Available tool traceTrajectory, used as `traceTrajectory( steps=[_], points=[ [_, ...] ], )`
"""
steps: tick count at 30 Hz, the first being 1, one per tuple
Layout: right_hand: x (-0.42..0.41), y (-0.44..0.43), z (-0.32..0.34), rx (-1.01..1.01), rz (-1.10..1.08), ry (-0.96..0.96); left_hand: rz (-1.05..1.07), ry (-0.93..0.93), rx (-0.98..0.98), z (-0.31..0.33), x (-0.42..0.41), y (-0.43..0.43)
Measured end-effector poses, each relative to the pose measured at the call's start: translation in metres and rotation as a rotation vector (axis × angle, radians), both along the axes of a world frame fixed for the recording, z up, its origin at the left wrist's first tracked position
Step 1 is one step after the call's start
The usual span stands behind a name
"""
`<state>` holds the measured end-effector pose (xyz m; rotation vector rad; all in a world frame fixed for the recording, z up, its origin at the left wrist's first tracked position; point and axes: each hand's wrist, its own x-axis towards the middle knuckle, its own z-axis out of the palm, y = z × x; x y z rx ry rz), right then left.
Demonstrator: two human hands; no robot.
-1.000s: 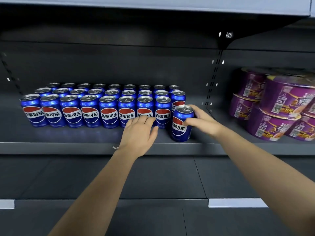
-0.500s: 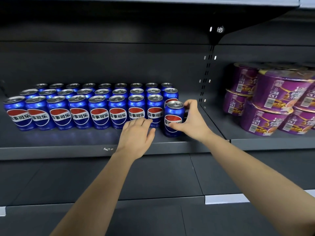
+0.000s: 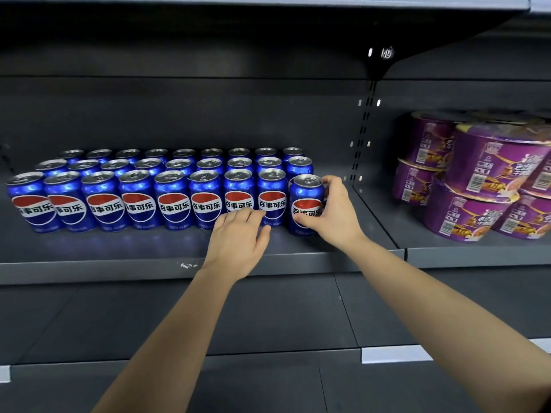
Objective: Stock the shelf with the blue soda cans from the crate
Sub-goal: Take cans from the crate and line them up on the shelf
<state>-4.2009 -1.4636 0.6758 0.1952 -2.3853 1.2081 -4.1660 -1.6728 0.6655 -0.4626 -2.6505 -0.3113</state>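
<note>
Three rows of blue soda cans [image 3: 173, 201] stand upright on the dark shelf [image 3: 119, 266]. At the right end of the front row stands one more blue can [image 3: 304, 195], and my right hand [image 3: 334, 216] grips it with thumb across the label and fingers round its far side. My left hand [image 3: 238, 239] lies flat on the shelf, fingers straight, fingertips touching the bases of the front-row cans just left of the gripped can. The crate is out of view.
Stacked purple bowl tubs [image 3: 483, 177] fill the neighbouring shelf section on the right, beyond a slotted upright [image 3: 362, 138]. A lower dark shelf [image 3: 268, 317] runs beneath with white label strips [image 3: 393, 353]. The shelf above overhangs the cans.
My right hand has slid the gripped can left and back, close against the end of the front row. The left hand has stayed flat at the front-row cans. The view shifted slightly.
</note>
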Motion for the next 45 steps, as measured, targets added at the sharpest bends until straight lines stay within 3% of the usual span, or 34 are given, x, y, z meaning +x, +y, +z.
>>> traceTrajectory(
  steps=[21, 30, 33, 36, 39, 45],
  points=[
    [-0.026, -0.003, -0.008, -0.005, -0.019, 0.017, 0.119, -0.016, -0.011, -0.01, 0.008, -0.01],
    [-0.018, -0.019, -0.006, -0.03, -0.175, -0.081, 0.223, 0.002, -0.032, -0.009, 0.036, -0.037],
    [-0.001, -0.03, -0.007, -0.04, -0.28, 0.04, 0.254, 0.025, -0.022, -0.012, 0.05, -0.052],
    [0.016, -0.05, -0.016, -0.056, -0.134, 0.167, 0.306, 0.001, -0.026, -0.019, 0.066, -0.069],
    [0.035, -0.074, -0.024, -0.024, 0.016, 0.105, 0.335, -0.017, -0.012, -0.027, 0.087, -0.087],
    [0.077, -0.125, -0.037, 0.255, 0.084, 0.037, 0.375, -0.026, -0.009, -0.038, 0.148, -0.141]
  ],
)
